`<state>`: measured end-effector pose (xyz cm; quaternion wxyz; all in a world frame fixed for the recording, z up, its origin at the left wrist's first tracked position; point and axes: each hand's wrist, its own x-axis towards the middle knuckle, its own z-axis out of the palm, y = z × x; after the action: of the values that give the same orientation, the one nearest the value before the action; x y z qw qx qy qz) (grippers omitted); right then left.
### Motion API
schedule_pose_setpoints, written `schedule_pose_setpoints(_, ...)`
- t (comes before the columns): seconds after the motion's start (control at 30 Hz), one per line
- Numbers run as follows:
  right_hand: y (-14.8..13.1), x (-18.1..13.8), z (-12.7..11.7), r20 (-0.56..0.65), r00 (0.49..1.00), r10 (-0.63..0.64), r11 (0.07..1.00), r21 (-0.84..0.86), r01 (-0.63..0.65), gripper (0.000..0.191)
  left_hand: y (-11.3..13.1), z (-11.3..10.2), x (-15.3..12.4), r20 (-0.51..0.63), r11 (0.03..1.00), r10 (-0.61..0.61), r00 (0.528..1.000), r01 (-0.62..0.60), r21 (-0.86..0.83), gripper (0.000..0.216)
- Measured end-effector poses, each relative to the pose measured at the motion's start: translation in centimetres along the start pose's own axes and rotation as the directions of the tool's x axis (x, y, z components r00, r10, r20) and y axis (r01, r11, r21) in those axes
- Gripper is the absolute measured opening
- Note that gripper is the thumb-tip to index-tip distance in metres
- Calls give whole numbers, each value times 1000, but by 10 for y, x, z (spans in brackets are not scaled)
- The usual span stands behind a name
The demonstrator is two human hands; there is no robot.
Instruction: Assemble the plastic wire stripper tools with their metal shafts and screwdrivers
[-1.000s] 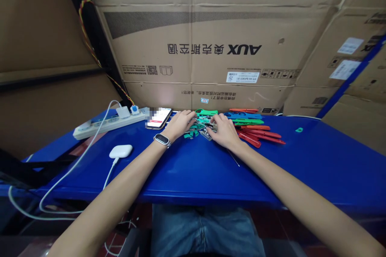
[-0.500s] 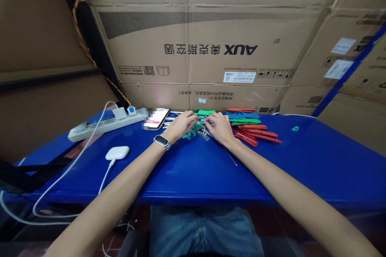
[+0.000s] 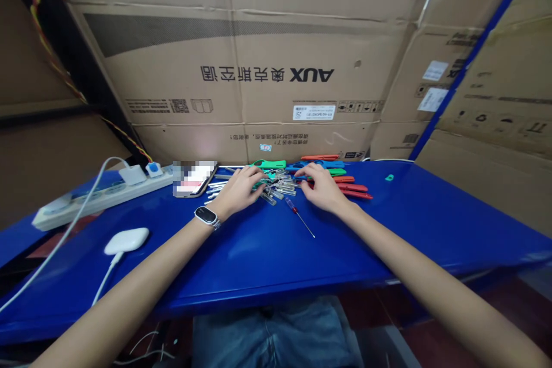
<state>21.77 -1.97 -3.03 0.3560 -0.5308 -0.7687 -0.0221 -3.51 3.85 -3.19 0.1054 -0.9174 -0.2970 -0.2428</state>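
Observation:
My left hand (image 3: 238, 188), with a watch on the wrist, rests palm down on a pile of small metal and clear parts (image 3: 280, 188) on the blue table (image 3: 276, 247); its fingers are curled over the pieces. My right hand (image 3: 321, 187) lies just right of the pile, fingers bent onto the parts beside red, green and blue plastic tools (image 3: 351, 184). What either hand holds is hidden under the fingers. A thin screwdriver (image 3: 300, 217) with a red handle lies loose in front of the hands.
A phone (image 3: 194, 179) with a lit screen lies left of the hands. A white power strip (image 3: 99, 195), a white earbud case (image 3: 126, 240) and its cable sit at far left. Cardboard boxes (image 3: 267, 75) wall the back. A small teal piece (image 3: 389, 177) lies at right.
The camera has swung right and tilted, so everything shifted left in view. My hands stayed on the pile; the thin screwdriver now lies uncovered in front of my right hand.

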Motion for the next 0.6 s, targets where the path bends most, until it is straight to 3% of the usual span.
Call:
schedule_pose_setpoints(0.2, 50, -10, -45, -34, 995, 92, 991, -98, -95, 43, 47, 12, 64, 62, 995, 102, 993, -101, -25, 23)
schedule_pose_setpoints(0.3, 77, 1, -58, 8, 988, 151, 974, -173, -147, 46, 60, 28, 105, 115, 998, 25, 993, -19, -52, 25)
schedule_pose_setpoints(0.4, 96, 14, -64, 134, 960, 244, 955, -206, -214, 47, 63, 40, 137, 267, 989, -61, 962, 94, -112, 31)
schedule_pose_setpoints(0.5, 109, 22, -62, 226, 936, 270, 959, -152, -239, 47, 64, 44, 152, 380, 984, -74, 922, 131, -125, 43)
schedule_pose_setpoints(0.6, 115, 23, -57, 249, 932, 263, 965, -88, -248, 44, 64, 42, 153, 424, 986, -64, 904, 122, -111, 44)
